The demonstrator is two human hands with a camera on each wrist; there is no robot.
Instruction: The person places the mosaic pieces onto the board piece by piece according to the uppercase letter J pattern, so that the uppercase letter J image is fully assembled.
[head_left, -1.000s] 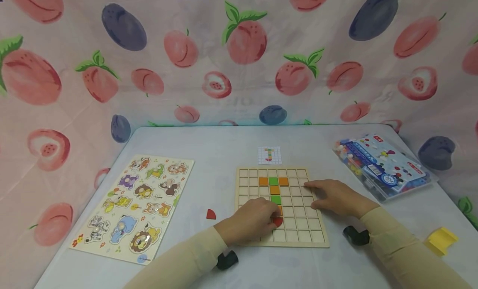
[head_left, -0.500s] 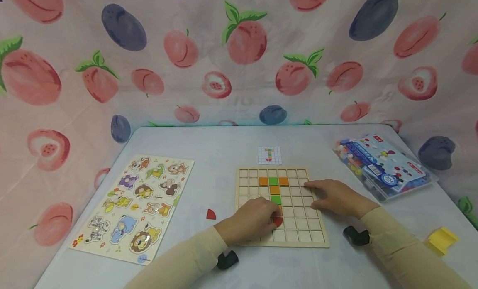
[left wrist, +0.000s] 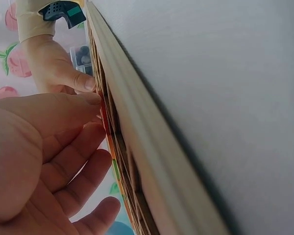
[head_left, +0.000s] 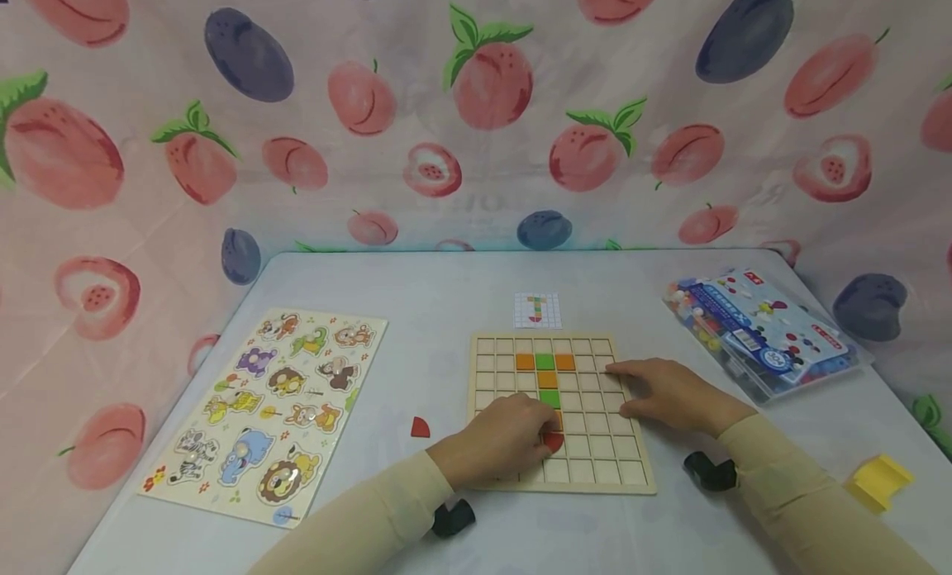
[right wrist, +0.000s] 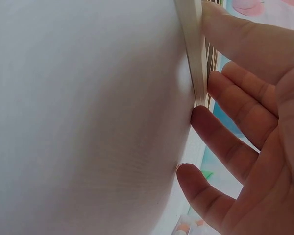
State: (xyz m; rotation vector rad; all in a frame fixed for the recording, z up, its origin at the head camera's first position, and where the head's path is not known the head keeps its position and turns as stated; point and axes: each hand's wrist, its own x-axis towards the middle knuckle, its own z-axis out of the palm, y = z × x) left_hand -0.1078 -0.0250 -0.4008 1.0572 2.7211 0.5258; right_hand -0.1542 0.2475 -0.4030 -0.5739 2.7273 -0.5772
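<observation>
A wooden grid board lies on the table, with orange and green square tiles set in a T shape. My left hand reaches over its lower middle, thumb and fingertips pinching a red quarter-circle tile at the foot of the column. The hand partly covers that tile and the orange tile above it. In the left wrist view, the thumb of my left hand meets the red edge. At the board's right side, my right hand rests its fingers on the frame. The right wrist view shows its fingers spread along the edge.
Another red quarter-circle tile lies left of the board. A small pattern card sits behind it. To the left is an animal puzzle board; at right are a clear plastic box of colorful pieces and a yellow plastic piece.
</observation>
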